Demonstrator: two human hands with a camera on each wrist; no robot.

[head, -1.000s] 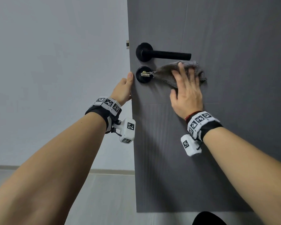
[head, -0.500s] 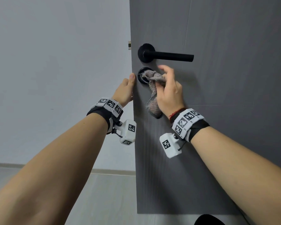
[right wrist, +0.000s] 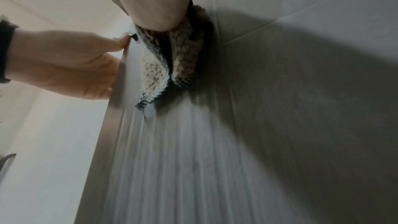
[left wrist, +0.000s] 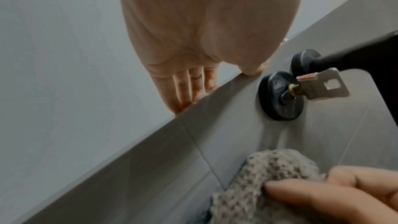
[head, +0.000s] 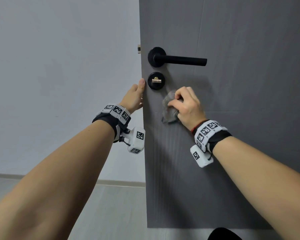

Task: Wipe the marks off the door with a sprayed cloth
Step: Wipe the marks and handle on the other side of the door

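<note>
The dark grey door (head: 241,118) stands open, its free edge on the left. My right hand (head: 185,103) grips a bunched grey waffle cloth (head: 169,108) against the door face, just below and right of the round black lock (head: 156,80). The cloth (left wrist: 269,185) shows under my right fingers in the left wrist view, and hangs folded in the right wrist view (right wrist: 172,64). My left hand (head: 135,97) holds the door's edge, thumb on the front face beside the lock and fingers (left wrist: 189,88) wrapped behind the edge.
A black lever handle (head: 177,58) sticks out above the lock, and a silver key (left wrist: 318,86) sits in the lock. A pale wall (head: 59,84) and light floor (head: 111,205) lie left of the door. Something dark (head: 223,234) shows at the bottom edge.
My right hand went from flat on the spread cloth under the handle, to bunching it at the lock, then down below the lock. The left hand stayed on the door edge.
</note>
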